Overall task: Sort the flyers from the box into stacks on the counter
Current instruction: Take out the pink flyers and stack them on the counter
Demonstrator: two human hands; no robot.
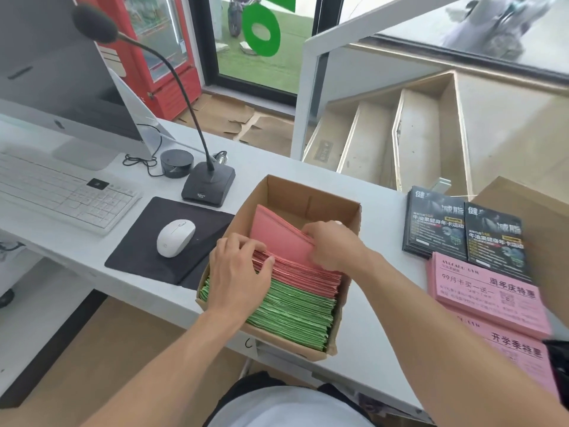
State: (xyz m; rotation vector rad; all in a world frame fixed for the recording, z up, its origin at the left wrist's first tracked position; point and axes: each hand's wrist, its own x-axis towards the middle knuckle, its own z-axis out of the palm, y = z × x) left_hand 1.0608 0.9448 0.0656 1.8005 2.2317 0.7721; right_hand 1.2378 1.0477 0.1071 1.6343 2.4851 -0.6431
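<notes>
An open cardboard box (311,198) stands on the white counter (378,229). It holds upright pink flyers (277,232) at the back and green flyers (295,309) at the front. My left hand (237,272) rests on the flyer tops at the box's left side, fingers curled into the pink ones. My right hand (332,245) pinches a bundle of pink flyers and tips it back. To the right lie two stacks of black flyers (437,229) (495,241) and two pink stacks (489,294) (520,355).
Left of the box are a black mouse pad (144,260) with a white mouse (175,237), a desk microphone (207,184), a white keyboard (58,192) and a monitor (61,72). A brown box (542,217) sits at the far right. Stairs descend behind the counter.
</notes>
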